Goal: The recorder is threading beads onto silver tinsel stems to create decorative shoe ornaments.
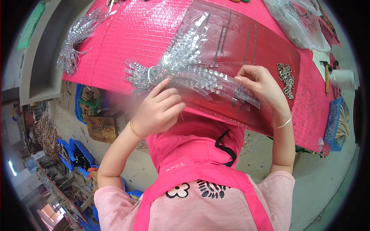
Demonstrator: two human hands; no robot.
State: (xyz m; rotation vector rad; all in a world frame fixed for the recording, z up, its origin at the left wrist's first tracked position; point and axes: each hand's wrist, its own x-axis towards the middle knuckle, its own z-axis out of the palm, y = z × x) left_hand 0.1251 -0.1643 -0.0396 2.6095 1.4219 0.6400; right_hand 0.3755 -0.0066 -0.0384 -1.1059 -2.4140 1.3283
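A bundle of clear plastic strips with shiny studs [181, 65] lies partly on the dark red mat [266, 50], with a white band [149, 74] round its left end. Its strips fan out upward and to the right. My left hand [162, 107] is at the banded end, index finger reaching onto the strips and the other fingers curled. What it grips, if anything, is hidden behind those fingers. At the right end, my right hand [262, 82] has thumb and index finger pinched on the end of a clear strip.
A second studded bundle [75, 46] lies at the left on the pink table cover [127, 34]. Metal buckles [286, 81] are piled on the mat's right. A hammer [327, 75], a clear plastic bag [296, 23] and a blue basket [333, 125] stand farther right. Blue bins [81, 156] are lower left.
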